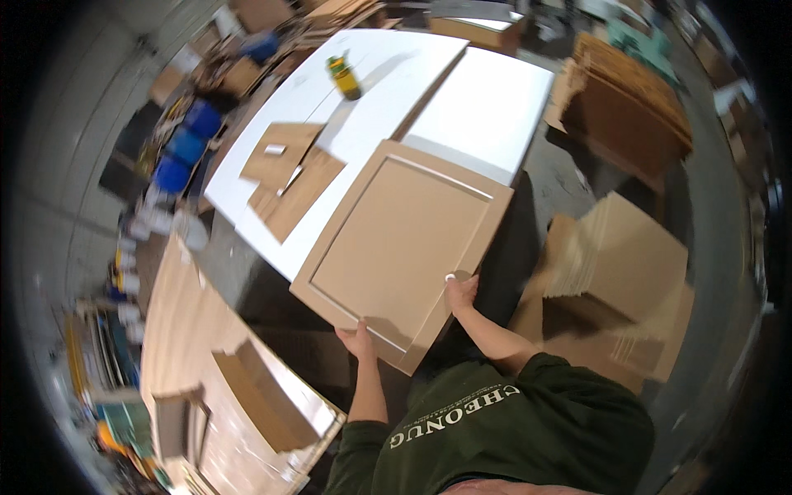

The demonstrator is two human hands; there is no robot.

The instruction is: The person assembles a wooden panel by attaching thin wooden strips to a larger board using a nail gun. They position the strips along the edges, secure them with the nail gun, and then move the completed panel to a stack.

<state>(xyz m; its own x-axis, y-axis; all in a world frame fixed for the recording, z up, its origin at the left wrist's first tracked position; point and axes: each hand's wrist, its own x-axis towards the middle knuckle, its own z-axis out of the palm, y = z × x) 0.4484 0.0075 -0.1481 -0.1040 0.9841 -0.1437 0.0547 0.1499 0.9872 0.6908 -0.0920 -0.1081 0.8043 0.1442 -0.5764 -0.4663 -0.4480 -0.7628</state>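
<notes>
A tan cabinet door [404, 243] with a raised frame and a recessed centre is gripped in both my hands. My left hand [356, 340] is closed on its near left edge, thumb on the face. Farther along, my right hand [462, 294] grips the right edge, with something small and white at the thumb. The fingers under the door are hidden. Its far end lies over the white tabletop [363, 58], and its near end juts toward me. Left of the door, two flat cardboard pieces [297, 202] lie on the white top with small white pieces on them.
A yellow-green bottle [343, 78] stands toward the far side of the white top. At lower left, a wooden board [198, 330] carries folded cardboard [264, 400]. Stacked cardboard [619, 256] sits on the right, with a brown block [623, 115] beyond. Blue drums [186, 148] stand at far left.
</notes>
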